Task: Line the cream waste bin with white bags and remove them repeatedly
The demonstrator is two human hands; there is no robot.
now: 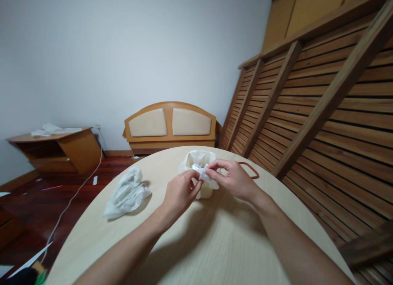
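Observation:
A small cream-coloured bin [205, 191] stands on the round table, lined with a thin white plastic bag [186, 164] whose edge folds out over the rim. Something whitish and crumpled lies inside; I cannot make out what. At the near side of the rim, my left hand [182, 191] pinches the bag's edge between thumb and fingers. My right hand [231, 176] pinches the same edge just beside it, fingertips almost touching the left ones. Left of the bin lies a crumpled white plastic bag [127, 195]. Behind my right hand a brown rounded frame [253, 171] rests on the table.
The pale wooden round table [245, 240] fills the foreground. Beyond it stand a headboard [169, 131] and a low wooden cabinet [76, 152] with white items on top. A large slatted wooden panel [307, 113] leans along the right. A white cable [76, 193] crosses the dark floor.

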